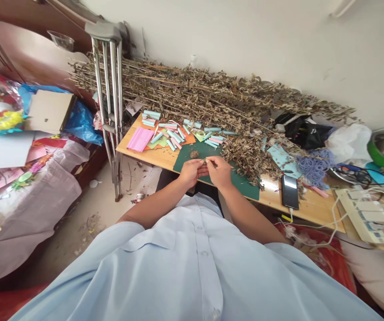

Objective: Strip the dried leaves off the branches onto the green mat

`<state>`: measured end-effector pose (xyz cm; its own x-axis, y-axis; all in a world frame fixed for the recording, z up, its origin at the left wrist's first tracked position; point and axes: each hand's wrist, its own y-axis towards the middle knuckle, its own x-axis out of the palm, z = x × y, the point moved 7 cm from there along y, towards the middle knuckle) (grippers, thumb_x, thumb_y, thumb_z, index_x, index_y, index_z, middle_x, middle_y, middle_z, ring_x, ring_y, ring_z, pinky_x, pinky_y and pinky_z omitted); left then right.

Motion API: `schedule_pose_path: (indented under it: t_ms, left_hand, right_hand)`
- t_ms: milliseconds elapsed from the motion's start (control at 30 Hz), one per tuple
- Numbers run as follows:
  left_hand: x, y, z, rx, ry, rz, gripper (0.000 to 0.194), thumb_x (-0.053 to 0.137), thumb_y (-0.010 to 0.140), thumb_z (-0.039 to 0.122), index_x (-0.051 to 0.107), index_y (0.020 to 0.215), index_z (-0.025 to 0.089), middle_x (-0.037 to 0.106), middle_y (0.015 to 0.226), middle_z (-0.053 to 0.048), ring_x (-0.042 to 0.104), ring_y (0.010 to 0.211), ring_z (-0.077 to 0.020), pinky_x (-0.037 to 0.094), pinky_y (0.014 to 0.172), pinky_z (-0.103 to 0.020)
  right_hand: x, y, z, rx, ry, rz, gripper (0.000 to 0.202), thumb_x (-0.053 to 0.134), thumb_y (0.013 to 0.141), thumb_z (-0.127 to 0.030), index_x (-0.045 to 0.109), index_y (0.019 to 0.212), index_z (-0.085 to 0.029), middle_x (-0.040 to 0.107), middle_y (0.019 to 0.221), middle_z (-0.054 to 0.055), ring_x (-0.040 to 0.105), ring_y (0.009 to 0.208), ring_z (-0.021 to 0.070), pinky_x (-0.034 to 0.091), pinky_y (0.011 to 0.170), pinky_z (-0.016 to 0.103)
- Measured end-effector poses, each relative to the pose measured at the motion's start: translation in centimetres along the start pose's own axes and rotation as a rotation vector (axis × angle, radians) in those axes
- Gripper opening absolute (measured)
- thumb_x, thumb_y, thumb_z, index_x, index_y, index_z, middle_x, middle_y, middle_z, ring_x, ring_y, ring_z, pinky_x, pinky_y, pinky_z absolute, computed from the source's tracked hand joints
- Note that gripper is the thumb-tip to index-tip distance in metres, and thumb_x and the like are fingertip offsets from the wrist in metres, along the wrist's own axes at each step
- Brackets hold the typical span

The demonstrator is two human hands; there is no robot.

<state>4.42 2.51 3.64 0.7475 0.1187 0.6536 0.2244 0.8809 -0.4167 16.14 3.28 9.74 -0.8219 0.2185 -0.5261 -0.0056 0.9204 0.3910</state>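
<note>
My left hand (192, 172) and my right hand (219, 171) meet over the front edge of a dark green mat (249, 189). Between their fingertips is a small bit of dried plant (205, 161), pinched from both sides. Just behind my left hand, a small brown ball of plant matter (194, 154) rests on the mat. A heap of dried leaves (245, 154) covers the mat's right part. Blue and pink paper rolls (175, 136) lie on coloured sheets behind and to the left.
Long dried stalks (192, 89) stretch along the wall. Metal crutches (114, 89) stand at the table's left end. On the right are a phone (290, 192) on a cable, purple yarn (315, 167) and a power strip (362, 216).
</note>
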Motion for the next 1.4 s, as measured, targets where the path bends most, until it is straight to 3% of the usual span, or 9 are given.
schedule_pose_path:
  t_ms: [100,300,667,900,1033,1233,1400]
  left_hand:
    - [-0.1,0.0,0.1,0.010,0.011,0.010,0.016,0.073,0.080,0.025,0.067,0.083,0.011,0.071,0.071,-0.009,0.074,0.072,-0.0217,0.060,0.080,-0.038]
    - [-0.1,-0.1,0.5,0.050,0.022,-0.003,0.018,0.066,0.085,0.030,0.065,0.079,0.013,0.069,0.067,-0.008,0.073,0.073,-0.0217,0.060,0.075,-0.036]
    - [-0.2,-0.3,-0.2,0.035,0.119,-0.018,0.026,0.076,0.079,0.036,0.067,0.077,0.012,0.072,0.071,-0.008,0.071,0.065,-0.0191,0.060,0.071,-0.036]
    - [-0.8,0.2,-0.6,-0.053,0.040,-0.065,0.026,0.081,0.076,0.031,0.070,0.084,0.009,0.074,0.075,-0.011,0.073,0.068,-0.0207,0.061,0.073,-0.036]
    - [-1.0,0.4,-0.7,-0.063,0.047,-0.101,0.025,0.080,0.077,0.028,0.072,0.091,0.009,0.075,0.079,-0.013,0.074,0.071,-0.0212,0.061,0.075,-0.037]
    - [-1.5,0.5,-0.3,0.039,0.038,-0.049,0.025,0.080,0.078,0.029,0.072,0.089,0.009,0.074,0.077,-0.010,0.073,0.069,-0.0196,0.060,0.078,-0.038]
    - [-1.6,0.5,-0.4,0.088,0.003,-0.016,0.021,0.081,0.076,0.027,0.070,0.084,0.011,0.073,0.074,-0.008,0.072,0.068,-0.0190,0.059,0.082,-0.040]
  right_hand:
    - [0.2,-0.4,-1.2,-0.181,-0.134,-0.070,0.025,0.051,0.096,-0.028,0.074,0.102,-0.022,0.074,0.105,0.011,0.068,0.101,0.0251,0.055,0.095,0.044]
    - [0.8,-1.0,-1.2,-0.304,-0.218,-0.179,0.029,0.054,0.096,-0.029,0.071,0.119,-0.023,0.070,0.118,0.012,0.065,0.111,0.0273,0.055,0.098,0.045]
    - [0.5,-0.3,-0.6,-0.167,-0.101,-0.174,0.019,0.059,0.088,-0.021,0.077,0.094,-0.024,0.075,0.096,0.006,0.069,0.090,0.0209,0.057,0.084,0.037]
    - [0.1,-0.2,-0.7,-0.208,-0.056,-0.117,0.017,0.059,0.088,-0.019,0.076,0.085,-0.022,0.075,0.088,0.005,0.069,0.086,0.0196,0.056,0.081,0.034]
    - [0.2,-0.5,-0.4,-0.202,-0.052,-0.140,0.018,0.058,0.090,-0.020,0.076,0.088,-0.022,0.074,0.091,0.006,0.069,0.088,0.0195,0.056,0.084,0.035]
    - [0.8,-0.6,0.0,-0.127,-0.008,-0.215,0.022,0.061,0.090,-0.022,0.077,0.104,-0.024,0.074,0.105,0.006,0.068,0.099,0.0206,0.055,0.093,0.038]
    - [0.9,-0.5,0.3,-0.023,0.027,-0.179,0.017,0.068,0.088,-0.032,0.079,0.098,-0.024,0.075,0.100,0.006,0.070,0.093,0.0209,0.057,0.089,0.037]
